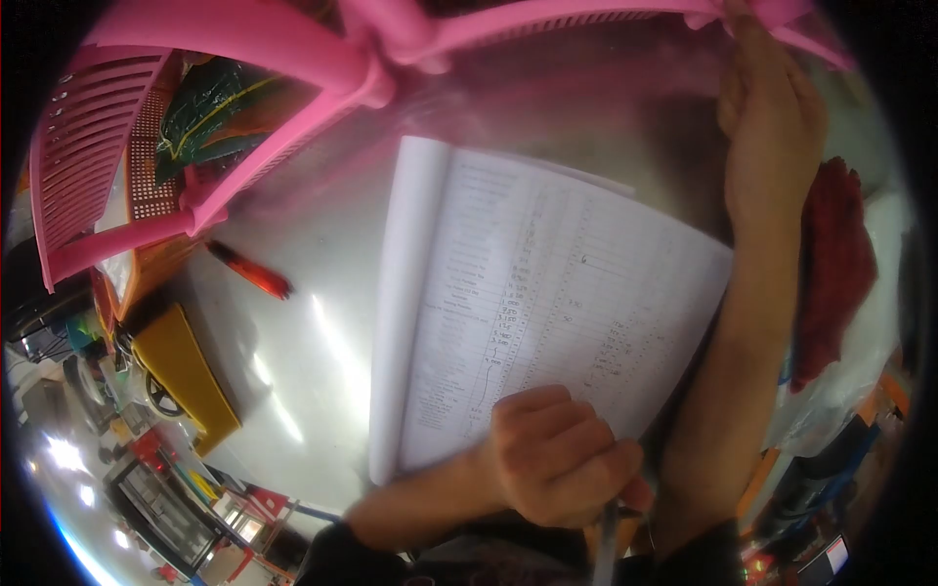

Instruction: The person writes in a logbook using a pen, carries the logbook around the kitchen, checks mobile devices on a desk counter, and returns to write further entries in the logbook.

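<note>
My left hand (562, 457) is closed in a loose fist over the lower part of an open paper pad. Out of that fist, pointing down toward my body, sticks a pale pen (607, 547). The pad (469, 293) has its earlier pages folded over at the left; the page shows a printed list with handwritten figures. My right hand (772, 112) reaches past the pad's right side to the top edge of the view. Its fingers are closed on the rim of a pink plastic rack (547, 15), the fingertips partly cut off by the frame.
An orange-red handled tool (249, 271) lies on the shiny metal table (303, 391), left of the pad. Beyond it stands a yellow tape dispenser-like object (186, 381). Packets (210, 112) sit within the rack at upper left. Dark red cloth (835, 273) lies right of my right forearm.
</note>
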A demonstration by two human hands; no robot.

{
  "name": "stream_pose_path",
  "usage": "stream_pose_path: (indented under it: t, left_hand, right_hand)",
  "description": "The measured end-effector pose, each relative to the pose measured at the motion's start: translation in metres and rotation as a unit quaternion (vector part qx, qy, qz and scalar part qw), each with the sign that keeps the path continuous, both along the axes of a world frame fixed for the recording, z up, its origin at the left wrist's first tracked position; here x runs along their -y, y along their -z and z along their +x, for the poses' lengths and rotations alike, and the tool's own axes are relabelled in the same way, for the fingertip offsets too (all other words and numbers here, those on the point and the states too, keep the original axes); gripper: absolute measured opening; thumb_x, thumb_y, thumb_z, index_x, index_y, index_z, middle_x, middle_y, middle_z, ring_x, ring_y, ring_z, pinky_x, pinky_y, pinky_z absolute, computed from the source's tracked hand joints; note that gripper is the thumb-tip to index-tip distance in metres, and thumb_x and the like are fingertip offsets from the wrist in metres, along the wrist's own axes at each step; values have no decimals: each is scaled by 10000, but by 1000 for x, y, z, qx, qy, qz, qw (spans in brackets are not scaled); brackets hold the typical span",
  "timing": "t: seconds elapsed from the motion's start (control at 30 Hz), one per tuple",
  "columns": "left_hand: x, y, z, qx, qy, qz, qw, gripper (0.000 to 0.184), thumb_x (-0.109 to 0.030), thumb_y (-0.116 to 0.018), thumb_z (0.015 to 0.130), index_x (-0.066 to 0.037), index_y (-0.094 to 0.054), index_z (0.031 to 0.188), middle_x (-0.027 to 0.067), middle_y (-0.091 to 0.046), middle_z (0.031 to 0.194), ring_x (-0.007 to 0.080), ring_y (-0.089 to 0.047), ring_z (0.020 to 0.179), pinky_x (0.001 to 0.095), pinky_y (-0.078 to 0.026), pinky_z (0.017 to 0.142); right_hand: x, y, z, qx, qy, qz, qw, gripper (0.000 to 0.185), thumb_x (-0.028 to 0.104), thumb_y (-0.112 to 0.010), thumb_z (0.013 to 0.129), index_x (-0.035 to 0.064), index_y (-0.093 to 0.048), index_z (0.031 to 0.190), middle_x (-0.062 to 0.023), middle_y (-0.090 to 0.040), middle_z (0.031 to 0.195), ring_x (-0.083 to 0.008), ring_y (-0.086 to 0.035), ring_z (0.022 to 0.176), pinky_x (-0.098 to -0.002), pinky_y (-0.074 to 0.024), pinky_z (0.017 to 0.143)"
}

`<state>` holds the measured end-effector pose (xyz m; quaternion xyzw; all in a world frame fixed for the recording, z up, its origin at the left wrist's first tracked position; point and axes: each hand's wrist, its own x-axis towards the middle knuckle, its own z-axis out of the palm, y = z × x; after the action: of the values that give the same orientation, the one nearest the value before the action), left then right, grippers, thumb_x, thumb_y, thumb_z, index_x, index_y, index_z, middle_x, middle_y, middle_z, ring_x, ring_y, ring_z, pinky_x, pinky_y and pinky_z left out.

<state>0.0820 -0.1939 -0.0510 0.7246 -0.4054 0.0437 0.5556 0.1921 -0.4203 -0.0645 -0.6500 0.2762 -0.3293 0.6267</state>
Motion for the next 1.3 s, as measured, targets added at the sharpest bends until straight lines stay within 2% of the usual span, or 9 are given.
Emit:
stream_pose_path:
  t: [0.5,0.63,0.77,0.83,0.87,0.9,1.3]
  left_hand:
    - [-1,-2,0,-9,0,6,1000,478,-505,-611,955,-65,-581,770,-27,-416,548,98,-428,399,246,-307,374]
    - [-1,-1,1,-14,6,0,1000,477,-504,-610,955,-65,-580,770,-29,-412,551,94,-424,400,246,-303,374]
    - [-1,0,0,-7,-1,-3,1000,476,-503,-611,955,-66,-580,771,-31,-412,554,91,-421,400,245,-300,372]
    - [-1,0,0,-11,1,-2,1000,474,-502,-609,956,-65,-581,775,-31,-411,557,90,-420,399,244,-300,371]
    - [-1,0,0,-11,1,-1,1000,474,-502,-609,956,-65,-581,775,-31,-411,557,90,-420,399,244,-300,371]
    - [-1,0,0,-12,-1,-1,1000,473,-502,-607,957,-66,-582,776,-31,-409,556,90,-421,398,245,-302,370]
    - [1,0,-1,-17,-10,2,1000,467,-496,-610,959,-69,-582,771,-24,-411,559,94,-426,395,246,-305,369]
  right_hand:
    - [-2,0,1,16,2,9,1000,229,226,-645,986,35,-738,1073,93,-357,605,-9,-272,501,-227,-167,455]
    - [-9,-5,1,16,0,-13,1000,210,264,-644,990,80,-674,895,106,-354,561,-1,-267,450,-225,-159,415]
    - [-18,-13,0,22,-6,-42,999,331,302,-642,994,124,-610,717,119,-351,516,6,-262,399,-223,-150,375]
    - [-13,-10,0,23,-16,-48,998,323,300,-642,994,122,-619,726,119,-354,519,7,-265,401,-221,-152,376]
    - [-3,-2,0,17,-15,-23,999,205,260,-642,990,78,-677,904,105,-361,569,-1,-271,453,-223,-162,416]
    - [1,2,-1,11,-14,2,1000,229,220,-643,986,34,-735,1081,91,-368,619,-9,-278,505,-225,-172,456]
    - [-5,-3,2,8,2,13,1000,227,229,-650,979,48,-743,1079,90,-363,629,-6,-271,509,-221,-169,457]
